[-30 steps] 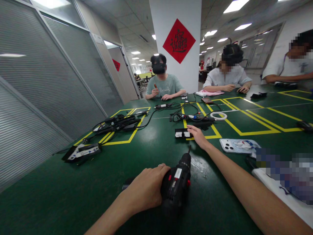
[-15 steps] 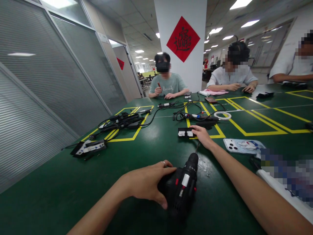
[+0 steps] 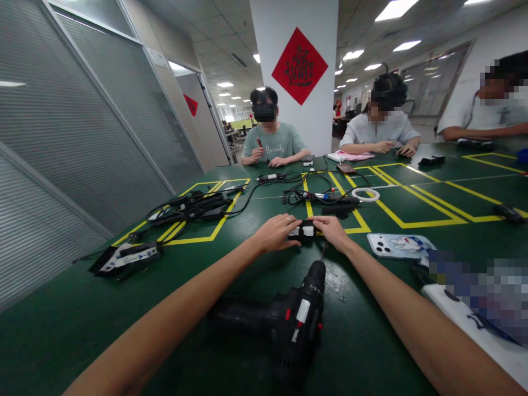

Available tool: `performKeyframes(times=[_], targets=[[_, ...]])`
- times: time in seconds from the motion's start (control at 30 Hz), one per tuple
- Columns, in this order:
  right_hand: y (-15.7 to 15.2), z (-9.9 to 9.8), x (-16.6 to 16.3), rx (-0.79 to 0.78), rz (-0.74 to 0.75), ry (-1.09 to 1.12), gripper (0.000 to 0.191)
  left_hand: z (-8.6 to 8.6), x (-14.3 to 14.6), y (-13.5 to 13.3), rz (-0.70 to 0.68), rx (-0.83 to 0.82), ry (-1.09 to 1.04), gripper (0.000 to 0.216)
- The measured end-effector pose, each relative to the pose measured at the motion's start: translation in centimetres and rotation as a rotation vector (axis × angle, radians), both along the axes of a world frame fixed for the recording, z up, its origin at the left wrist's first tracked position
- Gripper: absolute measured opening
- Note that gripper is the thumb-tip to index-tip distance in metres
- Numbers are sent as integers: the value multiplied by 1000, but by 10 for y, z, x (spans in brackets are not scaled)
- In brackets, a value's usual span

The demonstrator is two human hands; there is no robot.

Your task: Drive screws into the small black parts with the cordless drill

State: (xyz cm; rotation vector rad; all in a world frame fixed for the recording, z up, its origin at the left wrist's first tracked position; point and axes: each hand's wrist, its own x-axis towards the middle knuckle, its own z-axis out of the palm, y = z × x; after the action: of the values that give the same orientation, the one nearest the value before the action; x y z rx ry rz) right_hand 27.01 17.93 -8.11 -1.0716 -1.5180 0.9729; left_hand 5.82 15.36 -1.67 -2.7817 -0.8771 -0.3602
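At the far left stands a grey-framed glass partition with slatted blinds [image 3: 103, 104], and beside it spreads the broad dark-green table [image 3: 185, 261]. Near the table's left edge lies a flat, angular black-and-white part [image 3: 127, 257], and just beyond it a tangled heap of black cables [image 3: 192, 206] sprawls over a rectangle of yellow tape [image 3: 192, 241]. The person's left hand [image 3: 277, 233] reaches in next, a ring on one finger, gripping the left end of a small black oblong piece with white blocks on its front [image 3: 308, 229]; fingers lie over its top and the thumb sits low in front. That piece is between the two hands, near the middle of the table. Nearer the wearer, a black pistol-shaped power drill with red buttons [image 3: 299, 313] lies on its side, handle to the left, its thin bit pointing away towards the right hand. The right hand [image 3: 333, 231] holds the piece's right end in a narrow grasp, fingertips along the upper edge; its thumb cannot be made out. Beyond the hands runs a second run of black cables [image 3: 305, 196], with a white plastic ring [image 3: 366, 199] at its right. Farther right rests a pale-blue phone case with a cartoon print [image 3: 390, 245], just beside a rounded white object [image 3: 457, 316].
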Motion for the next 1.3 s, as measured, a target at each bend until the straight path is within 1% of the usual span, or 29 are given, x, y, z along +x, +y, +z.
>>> performKeyframes(times=[0.13, 0.23, 0.4, 0.53, 0.63, 0.73, 0.9, 0.93, 1.0, 1.07, 1.1, 1.13, 1.17, 1.2, 1.23, 1.3], targets=[[-1, 2, 0, -8, 8, 4, 32, -11, 1, 0, 33, -6, -83, 66], [-2, 3, 0, -16, 12, -5, 33, -15, 4, -3, 89, -3, -153, 70], [-2, 3, -1, -25, 18, -4, 33, -20, 4, -13, 130, -9, -221, 74], [-3, 5, -2, -36, 17, 31, 34, -25, 6, -16, 131, -4, -248, 66], [-4, 6, -3, -50, 15, 53, 33, -27, 6, -12, 121, 8, -259, 51], [-3, 5, -2, -42, 4, 29, 32, -27, 4, -8, 94, 26, -261, 39], [-2, 4, -2, -48, 2, -1, 32, -29, 0, -8, 75, 66, -298, 37], [-3, 6, -2, -38, -27, 5, 32, -29, -1, -9, 83, 76, -318, 38], [-7, 17, -3, 33, -154, 30, 32, -29, -3, -11, 110, 102, -370, 40], [-14, 33, -6, 177, -328, 73, 35, -29, -5, -13, 136, 129, -424, 41], [-18, 42, -10, 243, -356, 89, 37, -29, -5, -14, 144, 141, -446, 41], [-23, 51, -16, 269, -340, 102, 39, -28, -5, -14, 149, 151, -463, 42], [-27, 58, -24, 258, -311, 128, 41, -28, -6, -15, 151, 160, -478, 42], [-32, 64, -34, 211, -243, 156, 42, -28, -6, -16, 150, 170, -492, 43], [-36, 68, -44, 119, -136, 191, 43, -27, -5, -17, 141, 175, -501, 43], [-43, 70, -66, -123, 98, 271, 47, -27, -5, -19, 105, 172, -509, 43]])
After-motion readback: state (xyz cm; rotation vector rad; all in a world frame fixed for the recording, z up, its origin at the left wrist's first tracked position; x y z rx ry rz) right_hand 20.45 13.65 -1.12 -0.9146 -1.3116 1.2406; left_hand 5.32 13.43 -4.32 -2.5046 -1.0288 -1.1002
